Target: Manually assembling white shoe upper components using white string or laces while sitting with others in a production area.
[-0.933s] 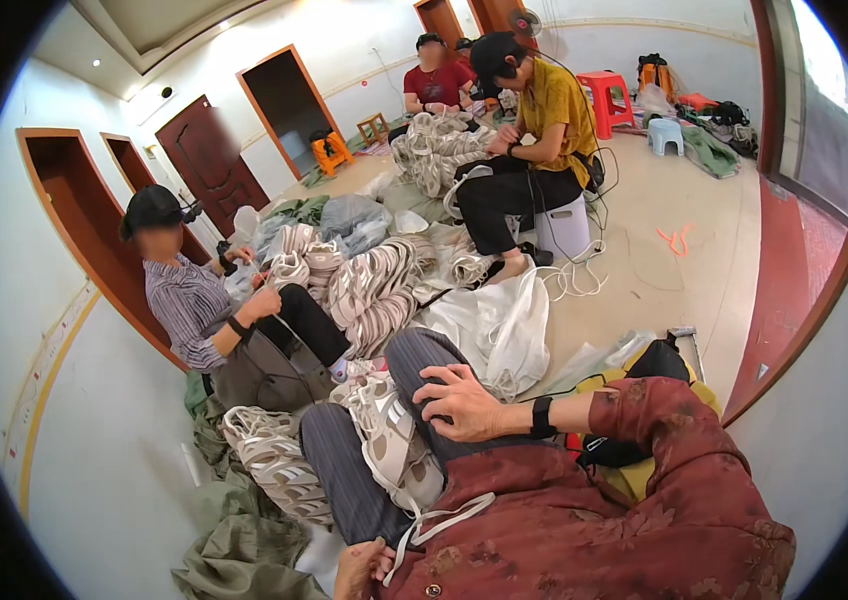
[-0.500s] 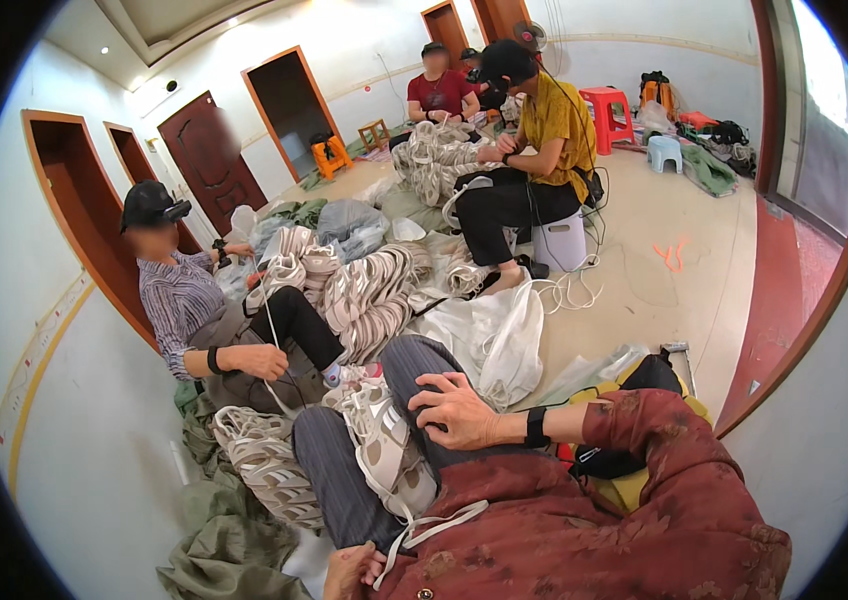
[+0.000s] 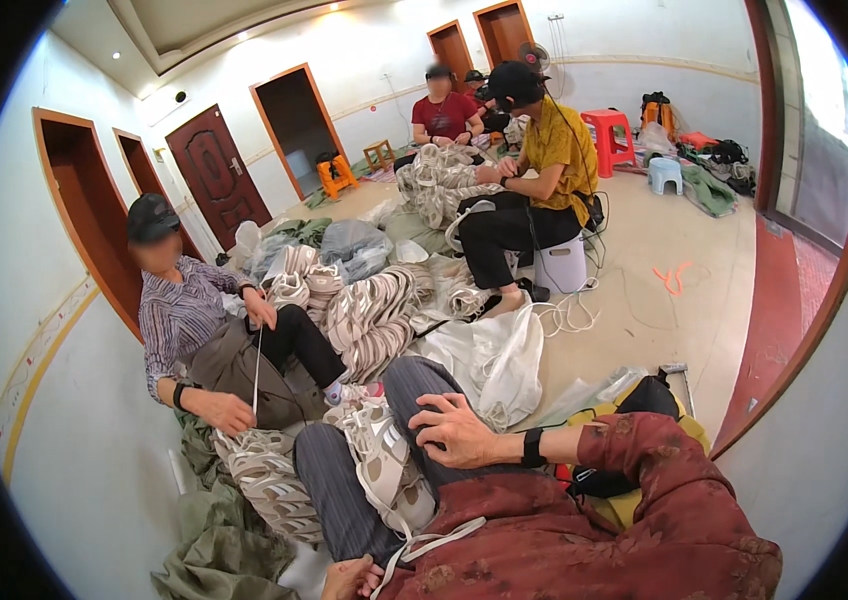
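My right hand (image 3: 456, 432) rests on my right knee in dark striped trousers, its fingers apart and slightly bent, holding nothing. Low in the picture, my left hand (image 3: 352, 578) is curled at my lap, partly cut off by the lower edge. A white shoelace (image 3: 449, 535) runs over my lap down to its fingertips, which seem to pinch it. Between my thighs sits a stack of beige and white sneaker uppers (image 3: 381, 455), laces threaded through them. Another bundle of such uppers (image 3: 266, 482) leans outside my left thigh.
A co-worker (image 3: 199, 330) at the left stretches a white lace between both hands. Beyond lie a heap of uppers (image 3: 374, 315) and a white plastic bag (image 3: 494, 365). Another person in yellow (image 3: 554, 145) sits on a white stool (image 3: 559, 265). Green cloth (image 3: 224, 535) lies at lower left.
The co-worker at the left has lowered one hand toward the bundle and drawn the lace tight with the other. My own hands have hardly moved; the view has shifted slightly.
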Demonstrator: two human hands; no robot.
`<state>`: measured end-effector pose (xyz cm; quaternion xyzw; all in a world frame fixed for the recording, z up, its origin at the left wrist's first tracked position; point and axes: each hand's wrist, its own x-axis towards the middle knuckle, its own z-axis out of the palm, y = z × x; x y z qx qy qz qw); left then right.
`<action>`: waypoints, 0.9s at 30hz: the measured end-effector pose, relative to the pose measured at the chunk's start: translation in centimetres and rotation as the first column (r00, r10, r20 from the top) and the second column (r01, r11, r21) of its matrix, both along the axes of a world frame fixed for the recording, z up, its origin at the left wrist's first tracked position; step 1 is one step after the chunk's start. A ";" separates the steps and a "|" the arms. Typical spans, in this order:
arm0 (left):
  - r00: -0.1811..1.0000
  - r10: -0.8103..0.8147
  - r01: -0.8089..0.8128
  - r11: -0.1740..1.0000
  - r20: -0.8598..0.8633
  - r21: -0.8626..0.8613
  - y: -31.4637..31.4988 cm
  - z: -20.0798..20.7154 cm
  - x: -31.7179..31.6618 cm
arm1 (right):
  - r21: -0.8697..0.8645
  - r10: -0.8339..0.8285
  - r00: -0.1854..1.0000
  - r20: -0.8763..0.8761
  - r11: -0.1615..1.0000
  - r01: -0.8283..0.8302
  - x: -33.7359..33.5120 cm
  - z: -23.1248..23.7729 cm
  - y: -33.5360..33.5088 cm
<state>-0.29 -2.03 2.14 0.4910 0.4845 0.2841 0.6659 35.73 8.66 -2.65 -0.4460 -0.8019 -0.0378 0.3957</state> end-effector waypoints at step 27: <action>0.972 -0.091 0.091 0.996 -0.216 -0.010 -0.3 1.3 -0.4 | -0.018 -0.008 1.000 -0.007 1.000 0.008 -0.2 -0.1 0.1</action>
